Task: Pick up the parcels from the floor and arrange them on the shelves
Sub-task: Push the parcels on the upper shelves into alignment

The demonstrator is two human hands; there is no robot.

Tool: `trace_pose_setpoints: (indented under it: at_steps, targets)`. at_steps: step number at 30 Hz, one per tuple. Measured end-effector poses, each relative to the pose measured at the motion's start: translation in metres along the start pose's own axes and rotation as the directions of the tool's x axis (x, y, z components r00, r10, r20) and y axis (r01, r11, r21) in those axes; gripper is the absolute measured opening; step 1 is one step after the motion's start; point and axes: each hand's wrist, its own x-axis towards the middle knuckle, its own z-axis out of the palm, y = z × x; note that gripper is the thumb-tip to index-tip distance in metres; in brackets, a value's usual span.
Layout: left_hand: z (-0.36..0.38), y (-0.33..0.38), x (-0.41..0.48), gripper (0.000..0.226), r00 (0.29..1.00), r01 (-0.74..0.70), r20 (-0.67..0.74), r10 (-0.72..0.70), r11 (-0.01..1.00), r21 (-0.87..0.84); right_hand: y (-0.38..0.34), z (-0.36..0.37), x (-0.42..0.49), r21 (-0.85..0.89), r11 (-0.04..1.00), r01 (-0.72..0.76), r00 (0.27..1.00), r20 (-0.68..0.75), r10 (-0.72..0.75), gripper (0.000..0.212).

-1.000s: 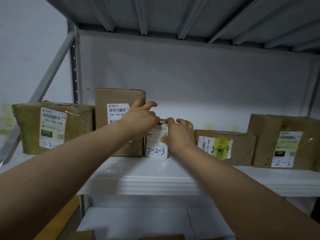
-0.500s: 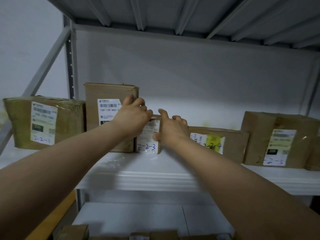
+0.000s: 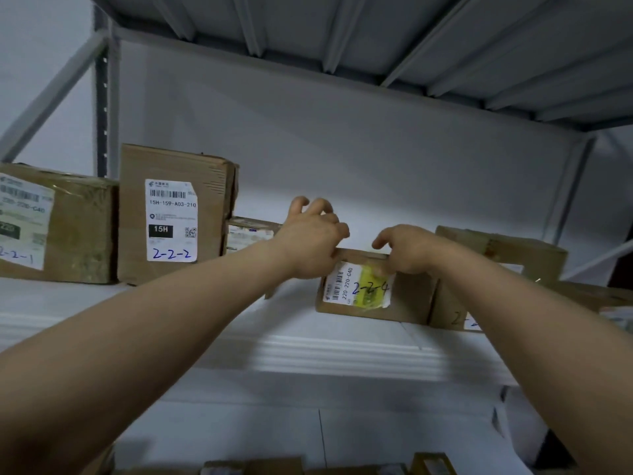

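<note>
A low brown parcel marked 2-2-4 (image 3: pixel 409 301), with a white and yellow label, stands on the white shelf (image 3: pixel 342 354). My left hand (image 3: pixel 310 243) holds its top left corner, two fingers raised behind it. My right hand (image 3: pixel 407 250) curls over its top edge just right of the label. To the left a small parcel (image 3: pixel 250 231) stands against the tall parcel 2-2-2 (image 3: pixel 171 214), partly hidden by my left forearm. Parcel 2-2-1 (image 3: pixel 58 224) is at the far left.
A larger brown parcel (image 3: pixel 507 252) stands right of parcel 2-2-4, touching it, half hidden by my right arm. The shelf above (image 3: pixel 342 29) forms a low ribbed ceiling. A lower shelf (image 3: pixel 274 423) lies beneath, and tops of more parcels (image 3: pixel 274 466) show at the bottom edge.
Both hands left the small 2-2-3 parcel and moved right onto the 2-2-4 parcel. The view has shifted, so the shelf row sits further left.
</note>
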Motion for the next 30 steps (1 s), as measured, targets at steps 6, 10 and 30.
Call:
trace_pose_setpoints:
  at_steps: [6,10,30]
  targets:
    - [0.016,0.017,0.005,0.04,0.996,0.003,0.087,0.0,0.999,-0.032,0.019,0.022,0.005,-0.09,0.993,0.077,0.997,-0.025,-0.079,0.046]
    - [0.017,0.013,0.006,0.038,0.995,0.046,0.094,-0.044,0.999,-0.018,0.016,0.026,0.011,-0.072,0.991,0.113,0.991,-0.062,-0.117,0.042]
    - [0.01,-0.036,-0.005,0.045,0.971,0.12,0.192,-0.144,0.984,0.131,-0.033,0.043,0.038,0.039,0.99,0.138,0.98,-0.153,-0.13,0.029]
